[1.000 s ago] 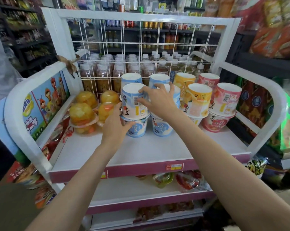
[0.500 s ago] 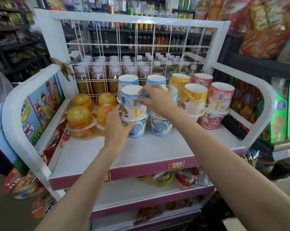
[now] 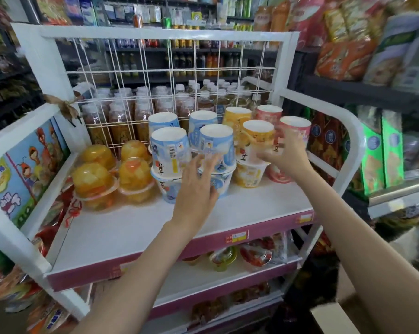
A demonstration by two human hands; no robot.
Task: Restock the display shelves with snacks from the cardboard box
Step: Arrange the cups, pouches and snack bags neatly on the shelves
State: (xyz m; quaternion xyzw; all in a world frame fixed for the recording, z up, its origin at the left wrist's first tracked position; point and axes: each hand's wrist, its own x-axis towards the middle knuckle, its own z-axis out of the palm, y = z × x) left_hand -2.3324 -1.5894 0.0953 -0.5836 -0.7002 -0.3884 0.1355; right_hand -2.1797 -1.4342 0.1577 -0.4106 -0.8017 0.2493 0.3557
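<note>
Straight ahead stands a white metal display shelf [image 3: 136,227] with a flat matte top, rounded side rails, a thin wire grid [image 3: 169,75] at the back and a pink front lip. On it sit tapered paper snack cups with smooth printed wrappers, stacked in pairs, upper cup upside down on the lower: blue cups [image 3: 171,153] at the centre, yellow cups [image 3: 254,150] to their right, pink cups [image 3: 295,131] furthest right. Left of these are clear, glossy, domed plastic fruit cups [image 3: 95,182] filled with orange and yellow pieces. Clear bottles [image 3: 121,114] with white caps stand behind the grid.

Both bare arms reach in from below. Left hand [image 3: 196,186] hangs in front of the blue stacks, fingers spread and loose, gripping nothing; blur hides whether the fingertips touch a cup. Right hand [image 3: 285,155] is at the front of the yellow and pink stacks, fingers blurred, so its grip cannot be told. A cardboard box corner [image 3: 333,317] shows at lower right.
</note>
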